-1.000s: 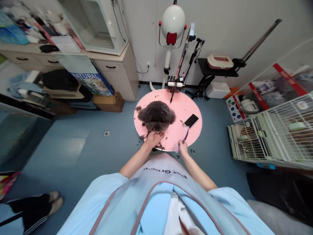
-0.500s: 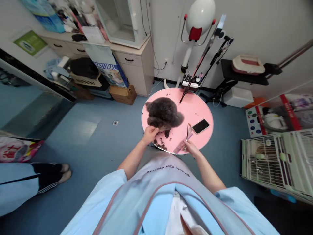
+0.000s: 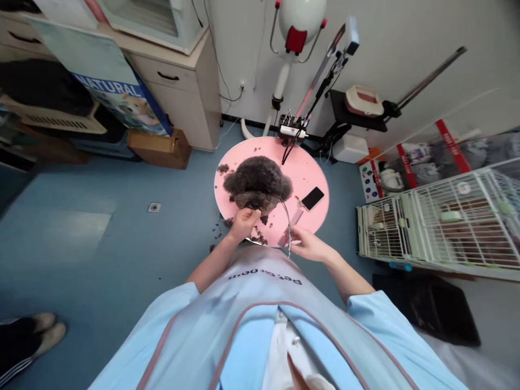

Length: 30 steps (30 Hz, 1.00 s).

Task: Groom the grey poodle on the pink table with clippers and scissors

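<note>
A dark brown curly dog [image 3: 258, 183] stands on a round pink grooming table [image 3: 309, 173]. My left hand [image 3: 242, 222] is closed on the fur at the dog's near side. My right hand [image 3: 307, 245] grips long curved scissors [image 3: 287, 225], their blades pointing up towards the dog. A pink comb [image 3: 295, 218] lies on the table beside the scissors. A black phone [image 3: 312, 198] lies on the table's right part. Clumps of cut fur [image 3: 258, 237] lie by the near edge.
A white dryer on a stand [image 3: 298, 21] and a grooming arm rise behind the table. A white wire cage [image 3: 439, 222] stands at the right. Cabinets [image 3: 179, 92] and a cardboard box [image 3: 159, 147] sit at the back left. Another person's feet [image 3: 38, 330] show at lower left.
My right hand has lifted the scissors off the table edge and turned them up towards the dog. My left hand stays on the fur. The view has shifted.
</note>
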Each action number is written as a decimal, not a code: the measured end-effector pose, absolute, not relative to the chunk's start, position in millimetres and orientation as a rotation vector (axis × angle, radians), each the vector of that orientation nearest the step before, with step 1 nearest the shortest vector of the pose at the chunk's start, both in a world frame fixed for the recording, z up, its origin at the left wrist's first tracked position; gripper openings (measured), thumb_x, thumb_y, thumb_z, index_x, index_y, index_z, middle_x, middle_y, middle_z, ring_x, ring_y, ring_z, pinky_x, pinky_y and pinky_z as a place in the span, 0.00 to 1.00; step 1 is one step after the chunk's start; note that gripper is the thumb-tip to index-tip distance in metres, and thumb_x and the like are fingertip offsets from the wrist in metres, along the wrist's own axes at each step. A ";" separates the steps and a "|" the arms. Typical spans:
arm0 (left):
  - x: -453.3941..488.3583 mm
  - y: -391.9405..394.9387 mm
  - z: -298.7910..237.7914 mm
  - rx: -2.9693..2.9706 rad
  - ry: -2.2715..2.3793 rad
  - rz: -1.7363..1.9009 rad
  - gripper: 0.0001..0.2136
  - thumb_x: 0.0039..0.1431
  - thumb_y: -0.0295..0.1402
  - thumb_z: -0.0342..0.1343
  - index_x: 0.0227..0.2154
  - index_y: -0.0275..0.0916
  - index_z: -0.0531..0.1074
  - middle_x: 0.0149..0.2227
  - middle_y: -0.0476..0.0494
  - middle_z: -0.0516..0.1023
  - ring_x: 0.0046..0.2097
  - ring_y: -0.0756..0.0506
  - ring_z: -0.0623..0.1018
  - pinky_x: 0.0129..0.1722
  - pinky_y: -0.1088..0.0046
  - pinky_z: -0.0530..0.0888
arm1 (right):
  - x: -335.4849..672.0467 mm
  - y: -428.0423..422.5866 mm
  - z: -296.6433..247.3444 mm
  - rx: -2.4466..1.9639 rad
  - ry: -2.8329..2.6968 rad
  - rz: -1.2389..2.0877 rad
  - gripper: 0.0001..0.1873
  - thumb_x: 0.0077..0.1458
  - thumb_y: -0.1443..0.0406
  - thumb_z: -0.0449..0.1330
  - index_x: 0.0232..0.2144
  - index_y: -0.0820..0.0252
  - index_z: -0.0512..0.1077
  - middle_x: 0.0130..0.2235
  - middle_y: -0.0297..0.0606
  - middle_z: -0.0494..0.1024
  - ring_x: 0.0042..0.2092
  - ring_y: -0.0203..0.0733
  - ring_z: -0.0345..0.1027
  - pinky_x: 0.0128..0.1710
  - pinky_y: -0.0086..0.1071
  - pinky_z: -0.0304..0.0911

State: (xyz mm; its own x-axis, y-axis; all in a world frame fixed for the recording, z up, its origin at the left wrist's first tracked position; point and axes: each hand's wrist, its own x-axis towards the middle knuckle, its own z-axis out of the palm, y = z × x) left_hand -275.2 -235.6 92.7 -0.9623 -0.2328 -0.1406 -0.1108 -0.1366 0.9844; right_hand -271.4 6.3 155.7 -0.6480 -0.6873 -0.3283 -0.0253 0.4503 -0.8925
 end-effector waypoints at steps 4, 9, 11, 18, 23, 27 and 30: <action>-275.7 -242.1 94.6 0.353 -2.036 -2.292 0.24 0.48 0.45 0.63 0.11 0.37 0.59 0.13 0.52 0.56 0.20 0.54 0.57 0.19 0.76 0.53 | -269.8 -2.6 155.4 -0.533 1.929 -1.281 0.15 0.52 0.68 0.61 0.43 0.62 0.67 0.41 0.41 0.77 0.39 0.38 0.73 0.44 0.37 0.70; -276.4 -245.7 99.2 0.330 -2.043 -2.300 0.25 0.47 0.47 0.63 0.11 0.38 0.57 0.13 0.53 0.54 0.20 0.55 0.56 0.18 0.77 0.53 | -282.7 4.6 167.3 -0.484 1.742 -1.236 0.18 0.53 0.63 0.63 0.45 0.63 0.66 0.40 0.41 0.77 0.39 0.37 0.73 0.42 0.35 0.70; -275.7 -246.8 99.7 0.310 -2.032 -2.304 0.26 0.47 0.48 0.63 0.11 0.38 0.56 0.13 0.53 0.53 0.19 0.55 0.54 0.18 0.77 0.52 | -290.2 8.7 170.9 -0.458 1.671 -1.236 0.20 0.53 0.61 0.64 0.46 0.62 0.66 0.40 0.41 0.77 0.39 0.37 0.74 0.43 0.36 0.71; -268.0 -248.2 97.0 0.269 -2.052 -2.327 0.27 0.48 0.49 0.61 0.10 0.38 0.52 0.13 0.54 0.49 0.19 0.56 0.51 0.17 0.77 0.48 | -316.1 12.1 187.5 -0.473 1.488 -1.112 0.21 0.53 0.58 0.65 0.45 0.63 0.67 0.38 0.39 0.76 0.37 0.34 0.73 0.39 0.31 0.71; -265.6 -248.2 102.4 0.251 -2.079 -2.286 0.27 0.49 0.49 0.59 0.10 0.38 0.53 0.13 0.54 0.50 0.19 0.56 0.52 0.18 0.77 0.50 | -330.7 9.4 199.8 -0.481 1.391 -1.050 0.25 0.52 0.57 0.66 0.48 0.63 0.67 0.39 0.40 0.76 0.37 0.33 0.74 0.39 0.28 0.70; -264.2 -250.3 107.2 0.260 -2.068 -2.285 0.27 0.49 0.50 0.59 0.10 0.38 0.53 0.13 0.54 0.50 0.19 0.55 0.52 0.18 0.77 0.50 | -338.1 4.1 204.7 -0.445 1.344 -1.019 0.26 0.53 0.56 0.66 0.50 0.62 0.67 0.37 0.40 0.77 0.36 0.34 0.74 0.37 0.27 0.71; -262.4 -251.1 106.6 0.210 -2.059 -2.316 0.27 0.50 0.49 0.59 0.10 0.38 0.55 0.13 0.53 0.52 0.19 0.55 0.53 0.18 0.77 0.51 | -341.3 -1.5 207.7 -0.488 1.377 -0.984 0.26 0.52 0.56 0.66 0.50 0.62 0.68 0.38 0.39 0.77 0.37 0.34 0.74 0.37 0.27 0.70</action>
